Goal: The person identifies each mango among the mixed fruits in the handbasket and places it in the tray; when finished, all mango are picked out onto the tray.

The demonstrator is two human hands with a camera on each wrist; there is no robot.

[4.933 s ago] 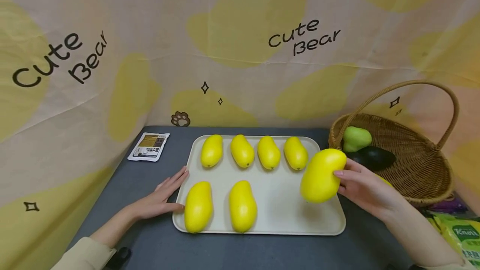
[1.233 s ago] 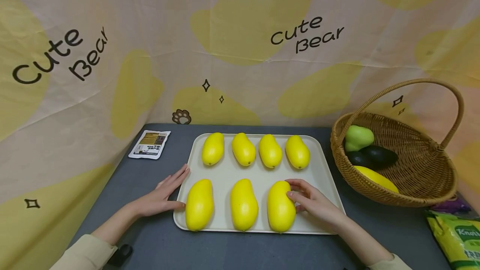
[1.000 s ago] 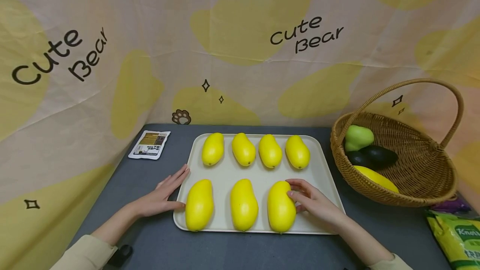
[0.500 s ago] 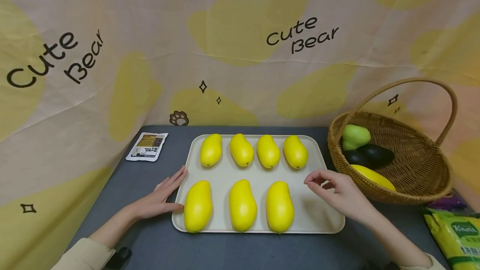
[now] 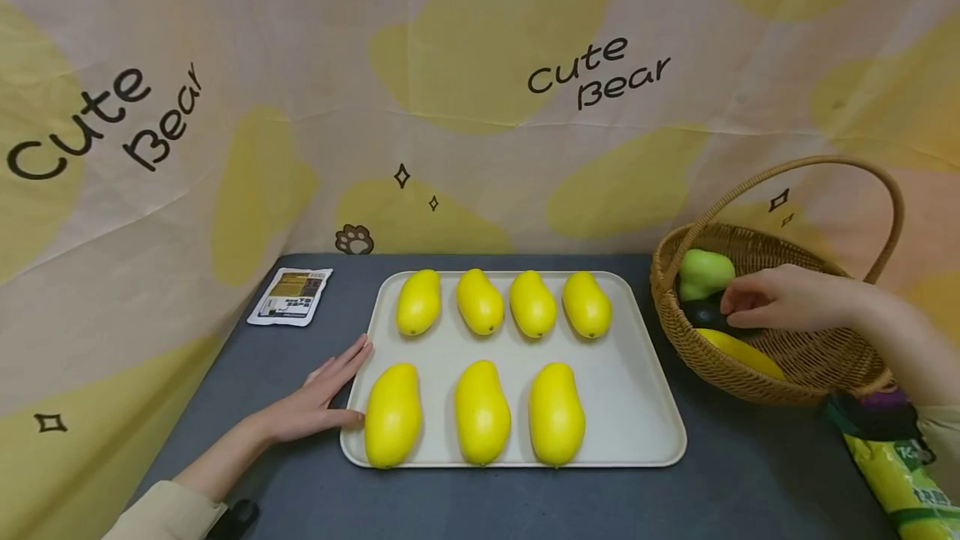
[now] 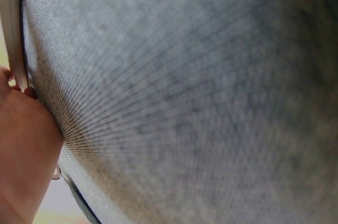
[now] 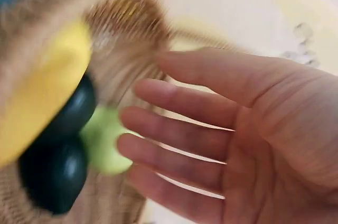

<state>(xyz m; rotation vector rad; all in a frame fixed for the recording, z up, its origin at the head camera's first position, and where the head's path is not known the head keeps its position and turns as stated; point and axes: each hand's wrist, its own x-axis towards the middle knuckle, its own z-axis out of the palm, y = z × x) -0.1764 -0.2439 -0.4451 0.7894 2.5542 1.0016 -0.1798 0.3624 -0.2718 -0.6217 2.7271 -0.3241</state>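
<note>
My left hand (image 5: pixel 318 407) rests at the left rim of a cream tray (image 5: pixel 630 407), fingers straight and spread. On the tray, yellow mangoes lie in two rows: several behind and three in front, with the front-left mango (image 5: pixel 393 415) closest to that hand. My right hand (image 5: pixel 795 300) is over the wicker basket (image 5: pixel 667 315) with nothing in it; its palm and loosely extended fingers show in the right wrist view. Below are a pale green pear-shaped fruit (image 5: pixel 705 273), two dark oval fruits (image 7: pixel 58 176), and a yellow fruit (image 5: pixel 738 352). The hand partly covers the dark ones.
A white-edged packet (image 5: pixel 290 297) lies at the back left of the grey table (image 5: pixel 450 502). Right of the tray, the basket's tall handle (image 5: pixel 817 161) arches up. A yellow-green Knorr bag (image 5: pixel 900 473) lies at the front right. Printed cloth (image 5: pixel 480 107) hangs behind.
My right hand set a mango down as the third in the front row, let go of it, and moved right to over the basket. My left hand has stayed at the tray rim.
</note>
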